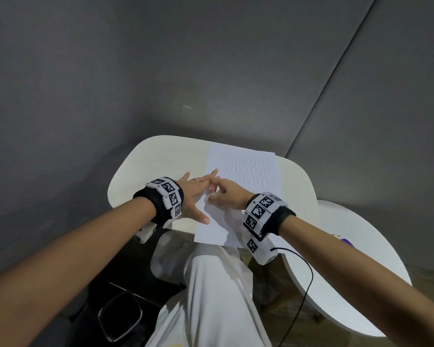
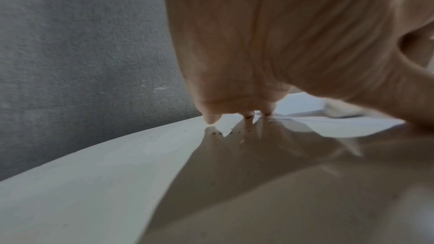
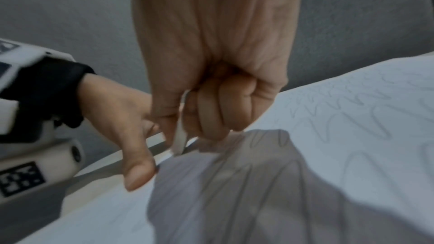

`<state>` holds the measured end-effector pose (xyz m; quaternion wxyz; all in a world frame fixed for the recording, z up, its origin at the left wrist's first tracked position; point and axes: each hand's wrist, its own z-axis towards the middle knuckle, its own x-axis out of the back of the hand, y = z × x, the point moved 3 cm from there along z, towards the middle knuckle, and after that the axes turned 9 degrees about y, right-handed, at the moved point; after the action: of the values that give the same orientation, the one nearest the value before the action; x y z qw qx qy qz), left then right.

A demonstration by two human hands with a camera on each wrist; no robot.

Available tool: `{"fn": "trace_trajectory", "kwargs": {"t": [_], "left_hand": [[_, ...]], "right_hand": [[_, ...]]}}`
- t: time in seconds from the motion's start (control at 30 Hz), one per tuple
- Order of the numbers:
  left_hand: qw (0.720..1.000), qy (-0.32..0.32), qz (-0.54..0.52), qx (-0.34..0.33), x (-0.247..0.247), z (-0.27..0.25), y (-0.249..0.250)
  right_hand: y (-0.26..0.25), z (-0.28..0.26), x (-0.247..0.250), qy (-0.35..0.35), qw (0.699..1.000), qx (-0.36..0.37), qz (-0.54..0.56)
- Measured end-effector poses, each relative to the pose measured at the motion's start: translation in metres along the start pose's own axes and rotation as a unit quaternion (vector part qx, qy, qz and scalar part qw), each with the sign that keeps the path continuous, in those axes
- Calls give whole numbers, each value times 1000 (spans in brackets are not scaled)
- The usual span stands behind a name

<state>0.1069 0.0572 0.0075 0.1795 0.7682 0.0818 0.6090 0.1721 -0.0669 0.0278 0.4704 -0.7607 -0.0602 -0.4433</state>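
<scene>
- Sheet of paper (image 1: 218, 231): white, thin and rectangular. It lies flat on the counter (image 1: 145, 171), with its near edge overhanging toward the lap. Rows of faint pencil arches cross the far half.
- Left grip (image 1: 194, 196): an open hand, fingers straight and spread, pressing across the sheet's left edge. The thumb tip is on the paper and the little finger is on bare counter.
- Right grip (image 1: 227, 197): fingers curled, with the thumb pinching a white piece (image 3: 179, 134). The piece is slim and flat, and its tip meets the paper just beside the left fingers. Whether it is an eraser or a scrap cannot be told.
- Step in hand, by judgement: the white piece is being worked on the sheet's left part while the other hand pins the sheet.
- Next move calls for a steady downward hold from the left and short, light strokes from the right, since thin paper creases readily.
- Counter: smooth, matt and off-white, with rounded corners.
- Second rounded top (image 1: 348, 246): stands to the right.
- Black cable (image 1: 308, 274): hangs below the right wrist.
</scene>
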Motion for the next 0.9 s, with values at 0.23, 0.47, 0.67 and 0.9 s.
{"fn": "trace_trajectory", "kwargs": {"t": [0.23,0.47,0.67,0.9], "left_hand": [[1000,-4,5,-1,-1,1,0],[999,-20,39,-18,-2,3,0],[996,-14,90,-24,-1,-1,9],[993,-31,110,-7,-8,-9,13]], "right_hand": [[2,-1,1,-12,1000,-6,-16],[33,-25,21,47,976,-70,200],[48,-31,17,47,991,-26,125],[27,-42,10,-111,992,21,60]]}}
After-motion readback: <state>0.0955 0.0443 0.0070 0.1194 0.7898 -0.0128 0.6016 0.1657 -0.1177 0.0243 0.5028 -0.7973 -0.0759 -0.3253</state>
